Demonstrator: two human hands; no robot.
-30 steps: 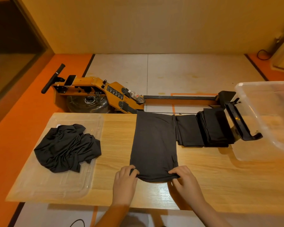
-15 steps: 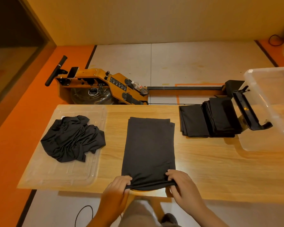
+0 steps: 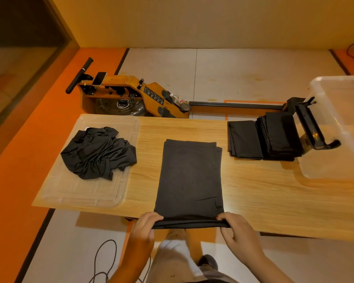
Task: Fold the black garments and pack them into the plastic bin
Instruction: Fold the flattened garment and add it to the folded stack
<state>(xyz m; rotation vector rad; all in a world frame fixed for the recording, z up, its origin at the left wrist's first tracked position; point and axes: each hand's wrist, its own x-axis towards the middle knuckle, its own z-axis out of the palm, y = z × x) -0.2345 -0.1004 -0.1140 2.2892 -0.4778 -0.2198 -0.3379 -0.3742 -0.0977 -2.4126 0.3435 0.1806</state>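
Tabletop (image 3: 264, 190) carries crumpled heap (image 3: 98, 153), folded stack (image 3: 274, 137), bin (image 3: 339, 111); left hand (image 3: 145, 227) and right hand (image 3: 236, 231) fingers (image 3: 225, 218) pinch flat garment (image 3: 189, 176).

Warm, dim amber light; focus sharp.
I see the table (image 3: 253, 190) shadowing the floor (image 3: 70, 252) from overhead light, soft glare on the bin (image 3: 339, 111); edges bow, left corner dark.

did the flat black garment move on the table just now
Yes. The flat black garment slid toward the person, away from the far edge of the table; the left hand and right hand now hold its near end at the near edge.
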